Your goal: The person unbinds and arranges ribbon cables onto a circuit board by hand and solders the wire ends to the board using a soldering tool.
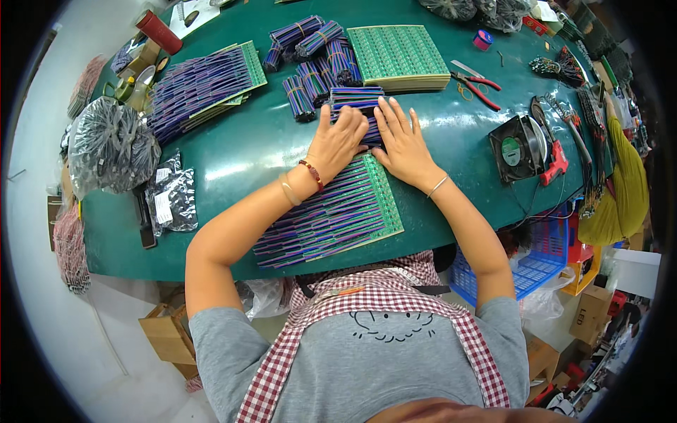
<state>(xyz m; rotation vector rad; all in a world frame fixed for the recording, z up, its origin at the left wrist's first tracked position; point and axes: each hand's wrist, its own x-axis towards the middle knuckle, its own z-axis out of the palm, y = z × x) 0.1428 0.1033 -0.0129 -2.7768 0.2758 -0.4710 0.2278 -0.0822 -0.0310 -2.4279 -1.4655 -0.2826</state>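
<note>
A loose pile of dark wires with blue, purple and green strands lies on the table in front of me. My left hand is closed over its near left part, fingers bent, tips partly hidden. Along the pile's right side rests my right hand, fingers stretched out and its thumb by the wires. Nearer to me, below both hands, is a green circuit board panel with rows of the same wires laid across it. My left forearm covers part of it.
Beyond the hands lie rubber-banded wire bundles and a stack of green circuit boards. Wired panels are piled at left, near bagged parts. At right are red-handled pliers, a black fan and a red glue gun.
</note>
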